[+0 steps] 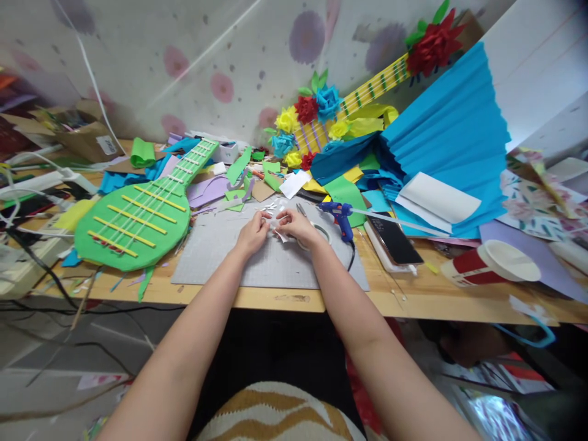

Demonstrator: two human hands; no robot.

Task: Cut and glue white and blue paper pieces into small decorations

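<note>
My left hand (253,234) and my right hand (296,226) come close together over the grey cutting mat (206,263). Fingers of both are bent inward around small white paper scraps (281,236); exactly what each one pinches is too small to make out. Scissors (321,231) lie partly under my right hand. Just to the right stands a blue glue gun (340,219), its cord running down the mat. More white bits (274,204) are scattered behind my fingers.
A green paper lute-like instrument (133,223) lies at left. Behind are coloured paper scraps (239,165) and a flower-decorated yellow instrument (372,89). Blue crepe paper (450,141), a phone (395,239) and a red-and-white cup (489,263) occupy the right. Cables (41,263) trail at far left.
</note>
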